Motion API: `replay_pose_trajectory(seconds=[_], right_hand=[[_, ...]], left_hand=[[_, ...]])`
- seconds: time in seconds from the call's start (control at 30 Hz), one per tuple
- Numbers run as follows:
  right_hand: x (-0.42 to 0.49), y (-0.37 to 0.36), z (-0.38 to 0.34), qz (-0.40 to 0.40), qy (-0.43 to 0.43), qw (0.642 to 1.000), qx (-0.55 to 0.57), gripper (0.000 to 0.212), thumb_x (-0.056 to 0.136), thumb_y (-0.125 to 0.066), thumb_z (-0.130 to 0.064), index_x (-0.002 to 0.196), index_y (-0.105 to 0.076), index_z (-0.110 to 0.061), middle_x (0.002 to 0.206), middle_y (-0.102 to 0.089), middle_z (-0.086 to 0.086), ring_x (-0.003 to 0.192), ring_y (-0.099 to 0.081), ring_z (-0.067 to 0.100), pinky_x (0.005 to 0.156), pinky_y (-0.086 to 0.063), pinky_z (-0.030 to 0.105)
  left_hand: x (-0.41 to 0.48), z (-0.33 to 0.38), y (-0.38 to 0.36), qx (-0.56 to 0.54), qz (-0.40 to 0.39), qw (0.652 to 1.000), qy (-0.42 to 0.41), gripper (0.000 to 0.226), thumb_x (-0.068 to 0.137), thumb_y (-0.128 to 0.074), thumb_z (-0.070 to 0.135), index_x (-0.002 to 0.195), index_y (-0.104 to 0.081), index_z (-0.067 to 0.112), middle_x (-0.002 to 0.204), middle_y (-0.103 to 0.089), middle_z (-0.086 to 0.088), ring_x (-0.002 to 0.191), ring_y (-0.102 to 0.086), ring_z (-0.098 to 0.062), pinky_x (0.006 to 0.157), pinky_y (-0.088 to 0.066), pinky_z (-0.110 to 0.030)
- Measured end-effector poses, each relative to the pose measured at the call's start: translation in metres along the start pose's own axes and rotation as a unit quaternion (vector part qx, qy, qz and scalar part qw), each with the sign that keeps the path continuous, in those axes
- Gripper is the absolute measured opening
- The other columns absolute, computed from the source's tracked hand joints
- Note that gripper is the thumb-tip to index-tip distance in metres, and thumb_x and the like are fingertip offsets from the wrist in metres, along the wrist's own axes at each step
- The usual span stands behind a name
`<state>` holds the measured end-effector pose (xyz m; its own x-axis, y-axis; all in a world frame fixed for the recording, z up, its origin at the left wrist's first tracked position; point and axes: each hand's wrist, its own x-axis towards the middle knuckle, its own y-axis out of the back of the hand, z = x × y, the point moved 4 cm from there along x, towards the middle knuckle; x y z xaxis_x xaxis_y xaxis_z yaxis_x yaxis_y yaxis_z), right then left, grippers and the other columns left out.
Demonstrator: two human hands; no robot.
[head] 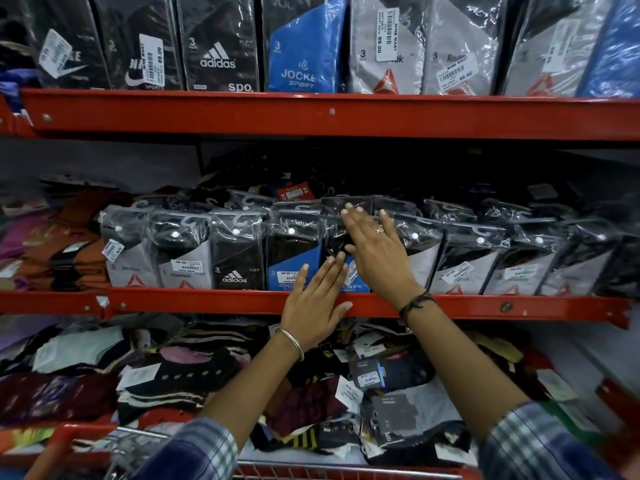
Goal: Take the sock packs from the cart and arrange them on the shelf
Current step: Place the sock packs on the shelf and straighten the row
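**Both hands flat on the middle row**

Your right hand (375,251) is spread open, fingers straight, palm pressed against a blue-and-black sock pack (341,258) standing in the middle shelf's front row (242,251). Your left hand (313,303) is open too, fingers together, laid over the red front lip of the middle shelf (207,301) with its fingertips touching the lower edge of that same pack. Neither hand grips anything.

The row runs tight, pack against pack, from the grey one at the left (130,251) right across to the far right end, with no gap showing between them. Above, the upper shelf's red beam (311,114) hangs over the packs' hanger tops, leaving a dark band of room. Below your wrists, loose socks (180,372) crowd the bottom shelf. The cart's red rim (346,471) sits at the frame's lower edge; you can't tell what it holds.
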<state>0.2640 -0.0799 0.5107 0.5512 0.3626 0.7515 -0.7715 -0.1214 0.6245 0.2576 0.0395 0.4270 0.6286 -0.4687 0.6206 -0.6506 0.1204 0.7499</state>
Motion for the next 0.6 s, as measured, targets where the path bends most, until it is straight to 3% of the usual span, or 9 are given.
replay_pose_trajectory(seconds=[0.1, 0.27, 0.33, 0.6], right_hand=[[-0.022, -0.002, -0.004, -0.002, -0.027, 0.999, 0.018, 0.053, 0.095, -0.035, -0.025, 0.144, -0.023, -0.008, 0.154, -0.023, 0.008, 0.141, -0.021, 0.019, 0.116, -0.001, 0.039], [-0.074, -0.039, -0.012, -0.073, -0.026, 0.997, 0.023, 0.058, 0.098, -0.024, -0.043, 0.148, -0.012, -0.016, 0.156, -0.007, 0.001, 0.144, 0.004, 0.016, 0.117, 0.002, 0.038], [-0.08, -0.051, -0.01, -0.112, -0.017, 0.994, 0.014, 0.06, 0.098, -0.016, -0.051, 0.148, -0.01, -0.02, 0.156, -0.003, -0.002, 0.145, 0.0, 0.018, 0.117, -0.002, 0.04], [-0.074, -0.056, -0.004, -0.126, -0.009, 0.992, 0.019, 0.065, 0.094, -0.024, -0.056, 0.146, -0.018, -0.019, 0.156, -0.012, 0.001, 0.144, -0.004, 0.018, 0.116, -0.004, 0.038]], left_hand=[[-0.013, -0.006, 0.003, -0.013, 0.033, 0.999, -0.02, 0.058, 0.098, -0.008, 0.047, 0.147, -0.012, 0.016, 0.156, 0.008, 0.002, 0.142, 0.004, -0.013, 0.114, 0.011, -0.041], [-0.024, -0.031, -0.01, -0.041, 0.025, 0.998, 0.042, 0.063, 0.096, -0.008, 0.053, 0.146, 0.006, 0.018, 0.153, 0.024, 0.001, 0.142, 0.008, -0.023, 0.114, 0.003, -0.044], [-0.021, -0.034, -0.016, -0.046, 0.003, 0.998, 0.044, 0.067, 0.093, -0.007, 0.058, 0.146, 0.009, 0.02, 0.152, 0.027, 0.0, 0.142, 0.009, -0.026, 0.113, 0.002, -0.049], [-0.009, -0.02, -0.027, -0.023, -0.014, 0.995, 0.098, 0.074, 0.09, -0.011, 0.062, 0.145, 0.011, 0.019, 0.152, 0.028, -0.003, 0.141, 0.013, -0.029, 0.11, 0.007, -0.054]])
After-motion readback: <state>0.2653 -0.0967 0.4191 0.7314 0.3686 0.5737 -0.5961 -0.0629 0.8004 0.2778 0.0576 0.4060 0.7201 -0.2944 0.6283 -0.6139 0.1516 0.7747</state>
